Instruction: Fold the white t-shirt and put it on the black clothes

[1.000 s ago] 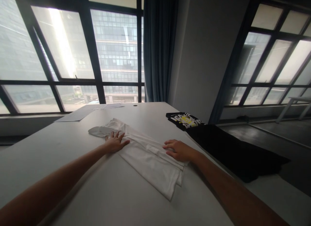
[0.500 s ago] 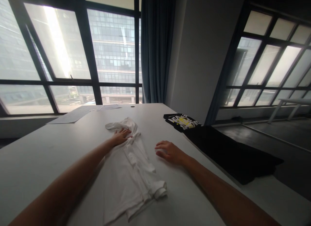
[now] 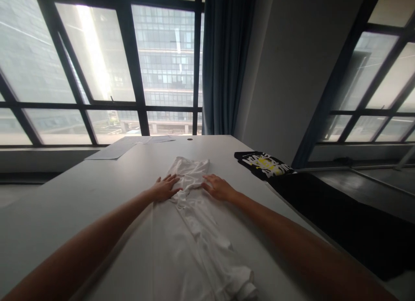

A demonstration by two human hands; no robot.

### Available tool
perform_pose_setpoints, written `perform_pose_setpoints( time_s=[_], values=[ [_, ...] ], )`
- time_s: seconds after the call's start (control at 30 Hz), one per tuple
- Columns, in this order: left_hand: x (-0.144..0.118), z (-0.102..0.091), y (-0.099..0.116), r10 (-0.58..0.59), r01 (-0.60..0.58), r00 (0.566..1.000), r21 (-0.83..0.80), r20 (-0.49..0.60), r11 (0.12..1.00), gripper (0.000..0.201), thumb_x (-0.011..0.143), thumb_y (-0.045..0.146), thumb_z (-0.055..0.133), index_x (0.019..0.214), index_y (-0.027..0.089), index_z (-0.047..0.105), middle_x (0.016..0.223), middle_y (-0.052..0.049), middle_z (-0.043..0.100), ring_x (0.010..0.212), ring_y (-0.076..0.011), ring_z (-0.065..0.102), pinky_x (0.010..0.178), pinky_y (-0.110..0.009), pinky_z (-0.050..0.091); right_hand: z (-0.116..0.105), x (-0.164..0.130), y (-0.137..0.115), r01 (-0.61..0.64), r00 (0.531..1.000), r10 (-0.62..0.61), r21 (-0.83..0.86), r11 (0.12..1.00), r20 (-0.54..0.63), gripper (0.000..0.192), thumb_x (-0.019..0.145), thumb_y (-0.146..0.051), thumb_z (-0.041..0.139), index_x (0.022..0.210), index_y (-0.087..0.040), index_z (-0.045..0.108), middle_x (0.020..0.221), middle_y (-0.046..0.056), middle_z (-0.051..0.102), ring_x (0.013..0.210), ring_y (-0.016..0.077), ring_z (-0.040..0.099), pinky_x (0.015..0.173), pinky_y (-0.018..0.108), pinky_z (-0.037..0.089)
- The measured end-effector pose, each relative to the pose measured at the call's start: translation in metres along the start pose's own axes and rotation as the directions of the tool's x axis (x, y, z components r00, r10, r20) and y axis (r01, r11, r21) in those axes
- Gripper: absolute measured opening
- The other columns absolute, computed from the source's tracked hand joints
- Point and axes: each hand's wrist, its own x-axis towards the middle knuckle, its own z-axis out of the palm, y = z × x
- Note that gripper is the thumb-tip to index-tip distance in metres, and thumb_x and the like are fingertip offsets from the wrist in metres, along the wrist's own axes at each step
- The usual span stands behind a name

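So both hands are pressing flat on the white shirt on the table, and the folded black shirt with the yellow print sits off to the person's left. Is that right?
Not quite. The head view shows the black shirt with the yellow print on the person's right, not the left. The rest holds: the left hand and right hand both lie flat on the white shirt on the table.

Daylight only, from large windows (image 3: 97,76) beyond fingers and second window bank (image 3: 382,89) to right. Strong backlight; panes blown out, bright vertical glare streak on left pane. Interior dim, low contrast. Wall (image 3: 292,76) and curtain (image 3: 223,59) in shade. Tabletop (image 3: 81,193) evenly grey, soft sheen; faint shadows under forearms. White cloth (image 3: 194,214) folds weakly modelled. Dark cloth (image 3: 340,219) right of fingers loses detail. Wide-angle distortion: window frames bow and lean at edges. Focus acceptable, slight softness at lower corners.
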Motion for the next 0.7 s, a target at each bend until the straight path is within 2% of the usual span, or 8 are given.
perform_pose_setpoints(
  time_s=[0.1, 0.23, 0.3, 0.37, 0.47, 0.53, 0.6, 0.7],
  values=[
    [-0.006, 0.000, 0.002, 0.011, -0.011, 1.000, 0.008, -0.002, 1.000, 0.070, 0.095, 0.065, 0.029, 0.153, 0.025, 0.033, 0.164, -0.010, 0.019, 0.151, -0.0320, 0.016, 0.115, -0.065, 0.018, 0.007, 0.055, -0.019, -0.104, 0.989, 0.107, -0.036, 0.994, 0.105, 0.057, 0.100, -0.054, 0.032, 0.147, -0.024, 0.045, 0.153, 0.012, 0.042, 0.138, 0.0286, 0.042, 0.110, 0.048, 0.035],
    [-0.028, -0.005, -0.001, -0.019, 0.020, 0.996, 0.009, -0.088, 1.000, 0.066, 0.097, 0.062, 0.028, 0.150, 0.024, 0.039, 0.161, -0.012, 0.030, 0.148, -0.0339, 0.026, 0.114, -0.066, 0.018, 0.018, 0.113, -0.019, -0.142, 0.938, 0.189, -0.177, 0.974, 0.292, 0.062, 0.096, -0.057, 0.037, 0.148, -0.024, 0.044, 0.158, 0.014, 0.035, 0.141, 0.0345, 0.035, 0.111, 0.061, 0.026],
    [-0.038, -0.006, -0.001, -0.011, 0.011, 0.996, -0.011, -0.085, 1.000, 0.066, 0.096, 0.064, 0.030, 0.149, 0.026, 0.041, 0.159, -0.013, 0.034, 0.146, -0.0339, 0.031, 0.115, -0.065, 0.019, 0.023, 0.134, -0.013, -0.139, 0.933, 0.201, -0.218, 0.966, 0.300, 0.062, 0.097, -0.056, 0.036, 0.151, -0.026, 0.038, 0.161, 0.012, 0.028, 0.144, 0.0336, 0.030, 0.112, 0.063, 0.020],
    [-0.043, -0.006, -0.002, 0.004, -0.005, 0.999, -0.023, -0.055, 1.000, 0.068, 0.095, 0.067, 0.031, 0.150, 0.027, 0.040, 0.160, -0.012, 0.032, 0.146, -0.0340, 0.030, 0.115, -0.065, 0.017, 0.027, 0.148, -0.008, -0.131, 0.953, 0.196, -0.270, 0.954, 0.231, 0.057, 0.100, -0.052, 0.033, 0.152, -0.028, 0.037, 0.161, 0.011, 0.028, 0.145, 0.0316, 0.027, 0.113, 0.062, 0.017],
    [-0.040, -0.004, -0.009, 0.009, -0.009, 0.999, -0.013, -0.037, 1.000, 0.070, 0.096, 0.068, 0.025, 0.152, 0.028, 0.036, 0.162, -0.010, 0.027, 0.148, -0.0327, 0.025, 0.116, -0.065, 0.011, 0.029, 0.155, -0.011, -0.126, 0.991, 0.135, -0.363, 0.923, -0.001, 0.050, 0.102, -0.044, 0.032, 0.143, -0.021, 0.050, 0.152, 0.017, 0.043, 0.138, 0.0321, 0.038, 0.112, 0.055, 0.019],
    [-0.033, -0.003, -0.017, 0.002, -0.002, 0.999, -0.016, -0.039, 1.000, 0.071, 0.095, 0.070, 0.023, 0.153, 0.030, 0.035, 0.163, -0.009, 0.024, 0.149, -0.0321, 0.022, 0.117, -0.064, 0.009, 0.028, 0.150, -0.021, -0.141, 0.990, 0.125, -0.361, 0.922, -0.067, 0.048, 0.102, -0.042, 0.033, 0.132, -0.018, 0.060, 0.141, 0.020, 0.054, 0.127, 0.0321, 0.049, 0.108, 0.050, 0.026],
    [-0.027, -0.003, -0.023, -0.005, 0.004, 1.000, -0.025, -0.027, 1.000, 0.072, 0.094, 0.071, 0.025, 0.153, 0.031, 0.033, 0.163, -0.008, 0.021, 0.150, -0.0325, 0.020, 0.117, -0.064, 0.009, 0.026, 0.139, -0.031, -0.138, 0.989, 0.149, -0.326, 0.935, 0.008, 0.048, 0.101, -0.047, 0.034, 0.127, -0.018, 0.063, 0.134, 0.020, 0.059, 0.121, 0.0310, 0.055, 0.104, 0.048, 0.032],
    [-0.023, -0.006, -0.025, -0.020, 0.020, 0.999, -0.019, -0.028, 1.000, 0.070, 0.095, 0.069, 0.028, 0.153, 0.030, 0.033, 0.163, -0.008, 0.022, 0.150, -0.0330, 0.020, 0.116, -0.065, 0.010, 0.022, 0.111, -0.041, -0.095, 0.978, 0.147, -0.308, 0.946, 0.149, 0.051, 0.099, -0.053, 0.036, 0.130, -0.021, 0.059, 0.138, 0.017, 0.057, 0.124, 0.0307, 0.053, 0.105, 0.052, 0.032]
  ],
)
